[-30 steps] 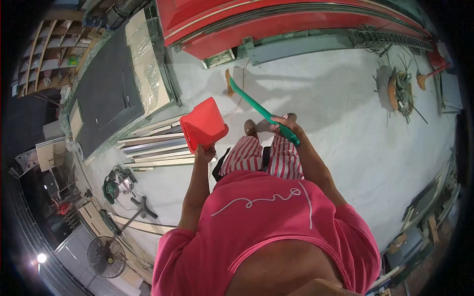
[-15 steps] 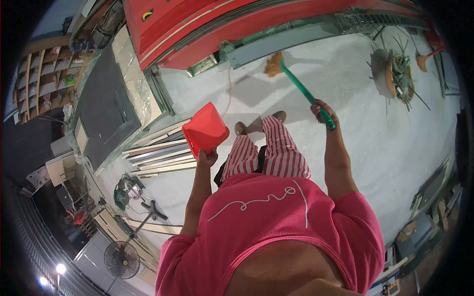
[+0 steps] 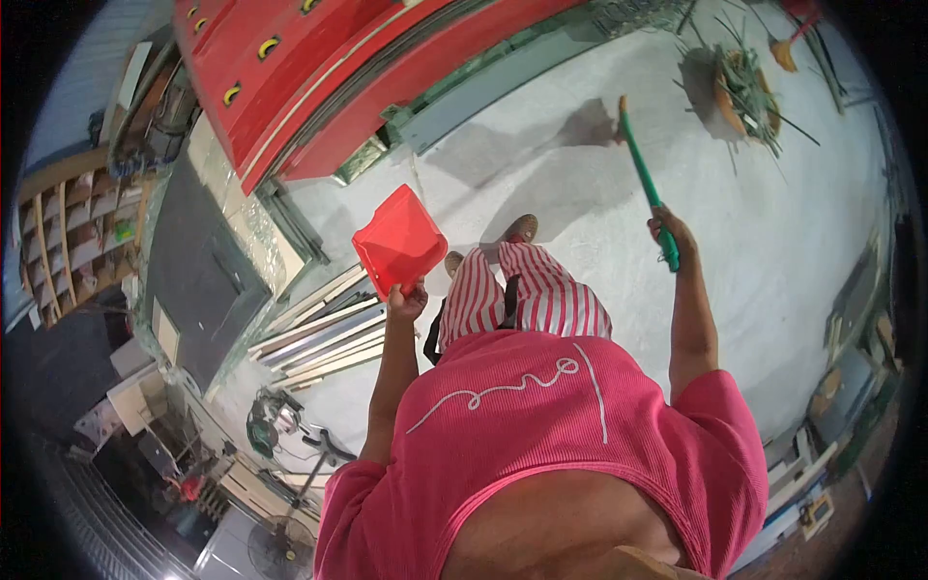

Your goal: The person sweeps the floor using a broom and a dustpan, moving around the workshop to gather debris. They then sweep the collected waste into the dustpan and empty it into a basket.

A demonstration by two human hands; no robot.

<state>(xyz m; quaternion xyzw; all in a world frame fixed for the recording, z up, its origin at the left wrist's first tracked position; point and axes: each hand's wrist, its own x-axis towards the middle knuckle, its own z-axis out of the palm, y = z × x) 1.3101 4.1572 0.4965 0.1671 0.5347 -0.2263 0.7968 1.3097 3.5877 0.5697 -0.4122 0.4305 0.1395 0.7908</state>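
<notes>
Item, held: broom (image 3: 645,182), green handle, orange bristle end. The right hand (image 3: 668,233) had its fingers wrapped closed round the handle near the butt, which stuck out below the fist. The long axis ran from the hand up the frame and slightly left. The bristle end pointed away from the person, toward the scrap pile (image 3: 746,89) across the pale concrete floor (image 3: 802,251). Whether the bristles touched the floor could not be told, though a shadow lay just left of them. Change noted: a second before, the broom crossed in front of the feet with its head to the person's left; it had since swung across to the right side, the right arm carried well out from the body. Judged meaning: the broom had been carried over to a fresh patch of floor, with the sweeping work not closed off. Item, held: red dustpan (image 3: 397,242). The left hand (image 3: 407,302) had its fingers closed on the handle at the pan's lower end. The wide mouth was tilted up and away, clear of the floor, its place before the body nearly unchanged. Judged meaning: the pan was not yet in use. Surroundings: red machine (image 3: 309,87) along the far edge, stacked boards (image 3: 324,333) on the floor to the left just beyond the pan, standing fan (image 3: 280,553) at the near left.
</notes>
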